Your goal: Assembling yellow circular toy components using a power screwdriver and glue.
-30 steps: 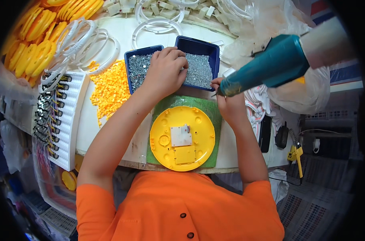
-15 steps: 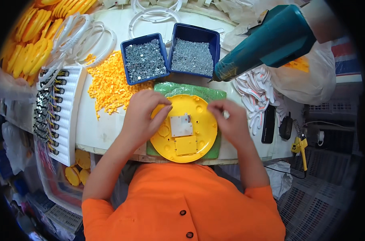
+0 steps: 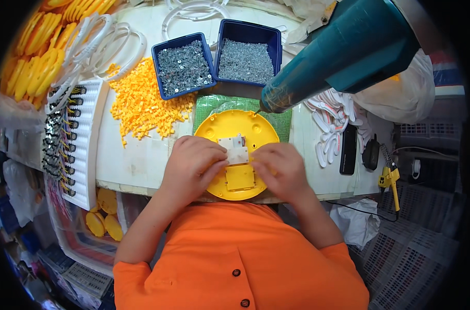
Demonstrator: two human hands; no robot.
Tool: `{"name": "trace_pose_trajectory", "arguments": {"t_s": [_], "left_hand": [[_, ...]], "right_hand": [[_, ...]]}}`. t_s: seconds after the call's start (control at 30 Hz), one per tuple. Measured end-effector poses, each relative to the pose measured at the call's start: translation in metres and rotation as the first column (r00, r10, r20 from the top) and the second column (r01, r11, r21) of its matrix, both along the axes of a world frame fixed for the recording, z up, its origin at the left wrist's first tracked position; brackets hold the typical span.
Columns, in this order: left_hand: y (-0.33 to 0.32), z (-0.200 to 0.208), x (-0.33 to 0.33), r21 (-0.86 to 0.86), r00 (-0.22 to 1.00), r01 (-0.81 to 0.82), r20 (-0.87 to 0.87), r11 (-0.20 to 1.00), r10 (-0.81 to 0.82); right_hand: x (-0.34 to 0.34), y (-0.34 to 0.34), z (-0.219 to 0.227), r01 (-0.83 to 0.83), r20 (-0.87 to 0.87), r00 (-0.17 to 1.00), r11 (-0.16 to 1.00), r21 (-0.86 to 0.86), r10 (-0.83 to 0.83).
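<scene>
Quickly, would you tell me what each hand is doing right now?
Left hand: fingers curled, pressing the white block on the yellow disc.
Right hand: same block, opposite side.

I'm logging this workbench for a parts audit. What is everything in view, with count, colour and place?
yellow disc: one, yellow, on the green mat at the bench front, under both hands
white block: one, white, at the disc's centre
green mat: one, green, under the disc
blue bins: two, blue, behind the disc, full of grey screws
yellow clips: a heap, yellow, left of the disc
power screwdriver: one, teal, hanging above the disc's right
white rings: several, white, back left
left hand: on the disc
right hand: on the disc
</scene>
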State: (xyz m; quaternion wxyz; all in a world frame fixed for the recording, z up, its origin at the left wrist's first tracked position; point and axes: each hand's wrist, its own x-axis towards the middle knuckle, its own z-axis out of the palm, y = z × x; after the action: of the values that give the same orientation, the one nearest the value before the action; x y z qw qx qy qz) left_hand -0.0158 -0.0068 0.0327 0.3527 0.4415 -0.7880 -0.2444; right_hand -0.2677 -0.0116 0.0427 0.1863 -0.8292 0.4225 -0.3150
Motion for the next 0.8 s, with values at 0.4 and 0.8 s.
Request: {"name": "trace_pose_trajectory", "arguments": {"t_s": [0.4,0.8], "left_hand": [[-0.004,0.006,0.002,-0.092,0.983,0.113,0.155,0.989,-0.098],[-0.01,0.009,0.005,-0.107,0.954,0.185,0.258,0.977,-0.152]], "right_hand": [[0.0,-0.109,0.091,-0.145,0.69,0.724,0.978,0.149,0.003],[0.006,-0.075,0.083,-0.364,0.682,0.73,0.874,0.322,0.053]]}}
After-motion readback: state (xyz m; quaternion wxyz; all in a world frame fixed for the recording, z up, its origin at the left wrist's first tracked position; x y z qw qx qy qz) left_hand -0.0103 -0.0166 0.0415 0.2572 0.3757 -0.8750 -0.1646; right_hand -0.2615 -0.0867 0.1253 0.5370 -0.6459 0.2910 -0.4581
